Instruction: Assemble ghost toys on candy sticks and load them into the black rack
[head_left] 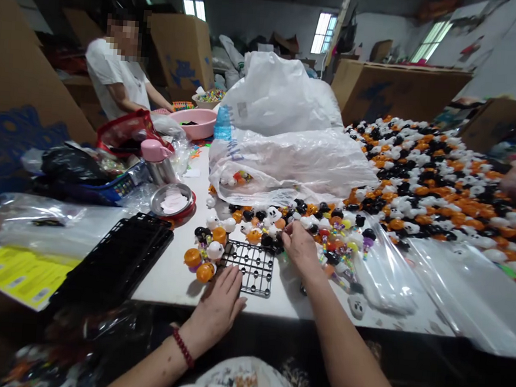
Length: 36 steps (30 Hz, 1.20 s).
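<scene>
My left hand (219, 303) lies flat with its fingers stretched over the lower left edge of a black plastic grid (257, 270) on the white table. Beside the grid's left side stand several orange, white and black figures (207, 252). My right hand (299, 249) is beyond the grid's upper right corner, its fingers bent at a black figure (269, 240) in the loose pile; whether they grip it cannot be made out. Small pieces with colourful beads (336, 240) lie to the right of that hand.
A large heap of figures (418, 181) covers the right side. Clear plastic bags (389, 273) lie in front of it. Stacked black grids (116, 260), a metal bowl (172, 200) and a flask (156, 160) are at left. Beyond, a person (118, 72) stands near a pink basin (196, 124).
</scene>
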Each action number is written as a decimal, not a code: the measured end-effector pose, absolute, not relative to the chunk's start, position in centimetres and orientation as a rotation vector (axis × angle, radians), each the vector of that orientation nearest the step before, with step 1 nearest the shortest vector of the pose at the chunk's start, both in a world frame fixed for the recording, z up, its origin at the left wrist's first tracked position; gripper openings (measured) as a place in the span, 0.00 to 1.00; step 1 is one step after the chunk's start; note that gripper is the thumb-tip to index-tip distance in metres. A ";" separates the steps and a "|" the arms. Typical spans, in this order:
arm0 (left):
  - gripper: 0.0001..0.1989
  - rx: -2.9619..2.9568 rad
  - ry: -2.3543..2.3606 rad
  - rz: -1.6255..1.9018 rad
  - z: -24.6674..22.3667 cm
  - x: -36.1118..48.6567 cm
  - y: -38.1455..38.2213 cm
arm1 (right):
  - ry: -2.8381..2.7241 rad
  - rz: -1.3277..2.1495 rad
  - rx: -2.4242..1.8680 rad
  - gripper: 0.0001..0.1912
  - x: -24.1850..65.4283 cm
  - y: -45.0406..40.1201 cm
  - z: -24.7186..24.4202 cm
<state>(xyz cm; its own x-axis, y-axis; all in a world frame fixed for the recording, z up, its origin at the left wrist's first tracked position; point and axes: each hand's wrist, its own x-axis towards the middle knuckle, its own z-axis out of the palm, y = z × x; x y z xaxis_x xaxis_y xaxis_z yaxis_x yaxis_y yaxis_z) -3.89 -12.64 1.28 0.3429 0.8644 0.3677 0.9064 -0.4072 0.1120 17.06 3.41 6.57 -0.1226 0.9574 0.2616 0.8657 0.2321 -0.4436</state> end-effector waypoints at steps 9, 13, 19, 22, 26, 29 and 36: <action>0.26 -2.481 -1.663 -0.544 -0.4 -2.9 -12.0 | -1.946 0.708 -1.254 0.08 13.8 -2.4 4.1; 0.22 -2.448 -1.683 -0.732 -0.2 -2.7 -12.5 | -1.772 1.016 -1.260 0.09 13.1 -3.3 2.9; 0.18 -2.255 -1.715 -0.988 -1.0 -3.7 -14.4 | -1.589 1.405 -1.121 0.14 11.6 -4.0 2.3; 0.20 -2.246 -1.682 -1.009 -1.3 -3.9 -14.3 | -1.668 1.427 -1.079 0.12 10.7 -4.3 2.2; 0.21 -2.269 -1.655 -0.978 -1.5 -4.0 -14.1 | -2.014 1.172 -1.056 0.05 10.5 -4.3 2.6; 0.21 -2.299 -1.710 -0.936 -1.4 -4.0 -14.2 | -2.168 1.084 -1.045 0.04 10.7 -3.9 3.3; 0.19 -2.321 -1.705 -0.943 -1.3 -4.2 -14.3 | -2.283 1.005 -1.021 0.01 10.1 -3.9 4.1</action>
